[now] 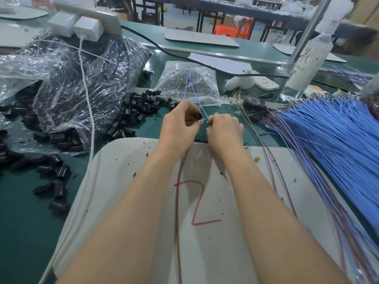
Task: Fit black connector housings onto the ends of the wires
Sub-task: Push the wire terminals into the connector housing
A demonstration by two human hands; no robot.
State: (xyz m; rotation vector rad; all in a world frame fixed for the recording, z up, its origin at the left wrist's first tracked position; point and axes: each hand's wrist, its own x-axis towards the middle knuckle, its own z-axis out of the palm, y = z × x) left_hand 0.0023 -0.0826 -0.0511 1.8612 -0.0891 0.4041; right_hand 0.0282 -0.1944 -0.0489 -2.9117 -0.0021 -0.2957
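Note:
My left hand (180, 121) pinches a small black connector housing (198, 116) between thumb and fingers, its open end facing my right hand. My right hand (224, 131) grips thin blue wires (191, 89), whose free ends stick up and away over a clear bag. The two hands are close together above the far edge of a white board (143, 181). A brown wire (178, 201) trails from under my left hand down across the board. Loose black housings (135, 111) lie heaped to the left. A thick bundle of blue wires (332, 136) fans out on the right.
A big crumpled plastic bag of black housings (71, 83) fills the left. A clear bag of small parts (188, 85) lies behind my hands. A white charger cable (90, 124), a power strip (86, 17), a plastic bottle (307, 64) and a tape roll (253, 102) stand around.

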